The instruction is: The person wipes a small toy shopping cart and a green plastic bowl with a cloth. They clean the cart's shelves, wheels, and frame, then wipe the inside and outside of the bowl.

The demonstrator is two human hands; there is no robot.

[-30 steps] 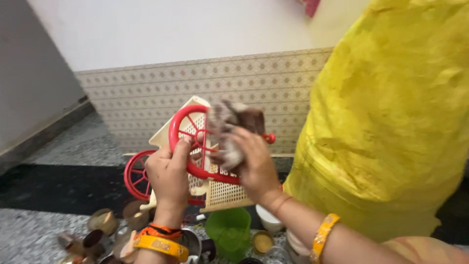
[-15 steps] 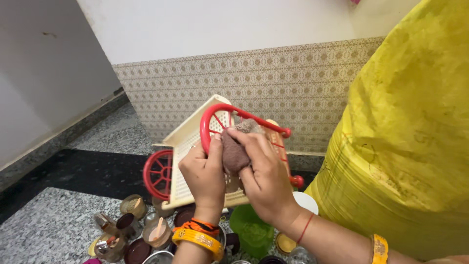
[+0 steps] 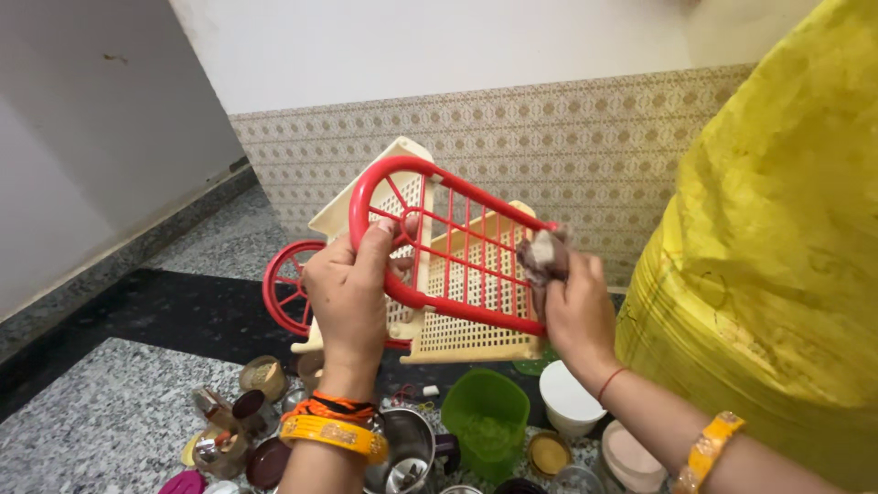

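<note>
Red plastic grille [image 3: 457, 256] and cream perforated basket [image 3: 476, 311] of a toy cart were held tilted above a grey speckled floor [image 3: 82, 430]. The person's left hand [image 3: 347, 297] was clamped on the grille's curved end, while the right hand [image 3: 576, 311] pressed a brown cloth [image 3: 542, 253] against its far edge. Below lay a green container [image 3: 485, 421], small jars [image 3: 261, 377] and a steel cup [image 3: 407, 448]; yellow fabric [image 3: 777, 256] filled the right.
</note>
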